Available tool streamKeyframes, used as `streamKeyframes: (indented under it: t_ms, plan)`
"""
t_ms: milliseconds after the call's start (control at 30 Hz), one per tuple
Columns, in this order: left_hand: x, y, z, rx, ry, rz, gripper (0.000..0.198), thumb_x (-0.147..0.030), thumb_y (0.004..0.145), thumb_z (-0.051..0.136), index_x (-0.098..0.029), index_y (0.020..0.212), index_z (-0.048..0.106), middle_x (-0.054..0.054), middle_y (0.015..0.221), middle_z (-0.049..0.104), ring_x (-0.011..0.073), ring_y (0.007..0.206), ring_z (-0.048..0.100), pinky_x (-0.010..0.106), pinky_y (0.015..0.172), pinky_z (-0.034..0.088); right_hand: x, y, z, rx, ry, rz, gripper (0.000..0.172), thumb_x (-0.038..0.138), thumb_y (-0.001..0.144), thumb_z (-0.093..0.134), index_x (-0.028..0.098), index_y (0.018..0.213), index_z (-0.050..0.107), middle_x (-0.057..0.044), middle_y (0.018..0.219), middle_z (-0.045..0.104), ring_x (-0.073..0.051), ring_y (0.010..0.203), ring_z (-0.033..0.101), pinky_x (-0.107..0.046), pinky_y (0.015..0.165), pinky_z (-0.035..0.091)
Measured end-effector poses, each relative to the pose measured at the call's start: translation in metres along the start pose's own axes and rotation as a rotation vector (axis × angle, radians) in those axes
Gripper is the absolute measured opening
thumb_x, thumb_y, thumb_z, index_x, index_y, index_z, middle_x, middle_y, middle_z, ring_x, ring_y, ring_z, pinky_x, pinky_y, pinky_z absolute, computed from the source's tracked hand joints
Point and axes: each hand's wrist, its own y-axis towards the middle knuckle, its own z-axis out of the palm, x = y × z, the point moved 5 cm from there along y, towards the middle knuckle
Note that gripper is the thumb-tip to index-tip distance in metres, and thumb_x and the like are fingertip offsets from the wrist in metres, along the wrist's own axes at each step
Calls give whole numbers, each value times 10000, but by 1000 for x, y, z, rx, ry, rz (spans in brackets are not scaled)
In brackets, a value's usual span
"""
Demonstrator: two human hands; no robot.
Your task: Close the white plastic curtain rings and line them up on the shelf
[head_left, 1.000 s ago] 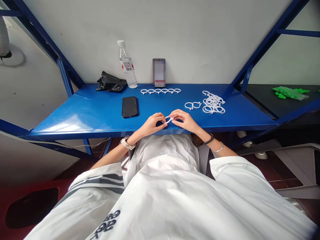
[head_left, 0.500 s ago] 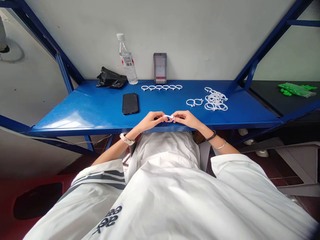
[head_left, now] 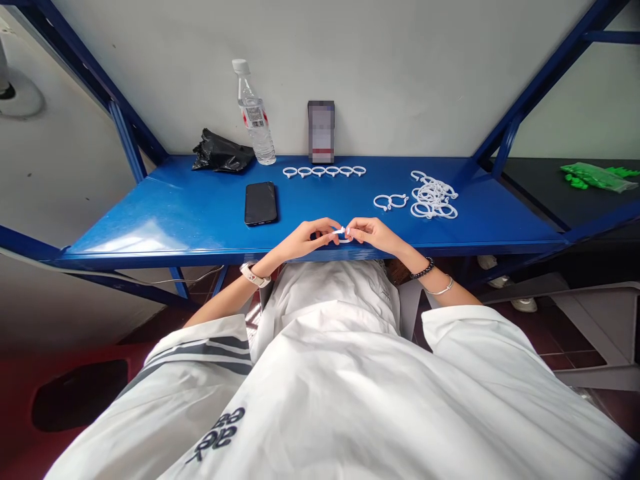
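Seen from above, a person in a white top with dark stripes on the left sleeve sits at a blue metal table. A pale watch sits on the left wrist, and a dark bead bracelet and a thin bangle on the right. Both hands meet over the table's near edge, at the middle. The left hand and the right hand each pinch one side of a small white plastic ring between thumb and fingertips, holding it just above the tabletop; most of the ring is hidden by the fingers. Beyond the left hand, a black phone lies flat, screen dark. Beyond the right hand lie two joined white rings, and just to their right a loose heap of white rings. Farther back, near the middle, a straight row of six linked rings runs left to right. Against the pale back wall stand a clear water bottle with a white cap and a dark upright card, its face blurred; a crumpled black bag lies left of the bottle. Far right, on a separate dark shelf, sits a bag of green pieces.
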Motion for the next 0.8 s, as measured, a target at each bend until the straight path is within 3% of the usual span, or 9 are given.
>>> streamKeyframes:
  t_ms: [333, 500, 800]
  plan:
    - [-3, -3, 0, -29, -106, 15, 481, -578, 971, 526, -185, 1247, 488, 80, 943, 729, 157, 792, 676, 241, 682, 525, 0, 1, 0, -34, 106, 24, 363, 552, 862, 683, 203, 879, 587, 28, 698, 584, -99, 595, 486, -231, 551, 405]
    - [-1, -4, 0, -62, -127, 35, 446, -547, 978, 531, -194, 1248, 496, 84, 1012, 717, 126, 739, 633, 249, 710, 533, -3, 1, -6, -105, 243, 18, 444, 551, 793, 760, 245, 924, 467, 61, 703, 595, -97, 576, 490, -240, 567, 438]
    - [-3, -3, -2, -77, -132, 80, 422, -501, 992, 530, -193, 1279, 530, 82, 1054, 698, 115, 713, 599, 261, 722, 528, 2, 0, -7, -96, 222, -50, 350, 504, 855, 732, 245, 906, 502, 58, 745, 584, -87, 567, 490, -254, 608, 467]
